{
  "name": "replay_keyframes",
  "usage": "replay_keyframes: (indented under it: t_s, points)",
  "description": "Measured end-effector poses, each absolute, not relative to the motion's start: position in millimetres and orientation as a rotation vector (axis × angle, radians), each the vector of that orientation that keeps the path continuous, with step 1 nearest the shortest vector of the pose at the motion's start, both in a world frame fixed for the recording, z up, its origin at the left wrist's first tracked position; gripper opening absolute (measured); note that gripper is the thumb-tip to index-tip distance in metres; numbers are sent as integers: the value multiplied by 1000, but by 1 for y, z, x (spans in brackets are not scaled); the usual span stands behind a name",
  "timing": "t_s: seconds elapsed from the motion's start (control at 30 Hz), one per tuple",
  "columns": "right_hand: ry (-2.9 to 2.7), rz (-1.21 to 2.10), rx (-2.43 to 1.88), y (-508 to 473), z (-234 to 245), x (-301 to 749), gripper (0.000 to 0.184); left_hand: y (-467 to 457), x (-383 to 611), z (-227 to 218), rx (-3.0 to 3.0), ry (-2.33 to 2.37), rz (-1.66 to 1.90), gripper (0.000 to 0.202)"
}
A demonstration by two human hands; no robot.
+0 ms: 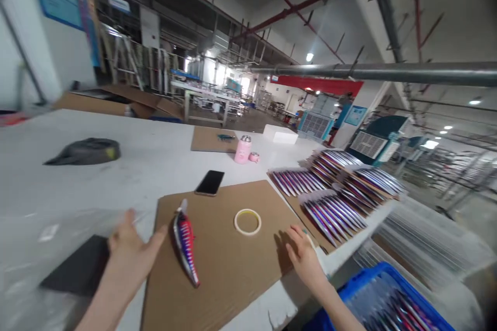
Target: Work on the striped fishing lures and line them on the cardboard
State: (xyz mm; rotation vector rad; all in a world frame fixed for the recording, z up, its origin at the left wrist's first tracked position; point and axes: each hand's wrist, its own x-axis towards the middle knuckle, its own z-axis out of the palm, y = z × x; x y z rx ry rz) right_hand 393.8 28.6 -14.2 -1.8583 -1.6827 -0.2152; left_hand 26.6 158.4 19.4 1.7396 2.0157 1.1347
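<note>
A red, blue and silver fish-shaped lure lies on a brown cardboard sheet in front of me. My left hand hovers just left of the lure, fingers spread, holding nothing. My right hand rests near the cardboard's right edge with fingers curled down, beside rows of packaged lures. A ring of pale tape lies on the cardboard between my hands.
A black phone lies beyond the cardboard. A pink bottle, a white box, a grey bag and a black sheet sit on the white table. A blue crate of lures stands lower right.
</note>
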Motion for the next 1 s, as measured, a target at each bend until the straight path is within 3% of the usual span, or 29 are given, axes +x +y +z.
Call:
replay_keyframes:
  t_s: [0.2, 0.3, 0.4, 0.57, 0.73, 0.83, 1.0]
  points:
    - [-1911, -20, -1730, 62, 7, 316, 41, 140, 35, 27, 2054, 2224, 878, 54]
    - [-1899, 13, -1716, 91, 9, 306, 33, 130, 39, 29, 2232, 2361, 946, 45]
    - [-1882, 78, -1683, 109, 5, 299, 19, 124, 49, 31, 2385, 2071, 1089, 35]
    - [-1798, 270, -1628, 88, 4, 268, 19, 108, 77, 26, 2236, 1250, 1120, 35]
    - [-1490, 673, -1402, 50, 2, 237, 23, 92, 93, 16, 2004, 1097, 1112, 42]
    - [-1293, 839, -1302, 41, -2, 232, 26, 90, 96, 15, 1893, 1059, 1081, 29]
    - [-1319, 827, -1289, 36, -3, 236, 24, 89, 98, 21, 1695, 927, 1169, 11]
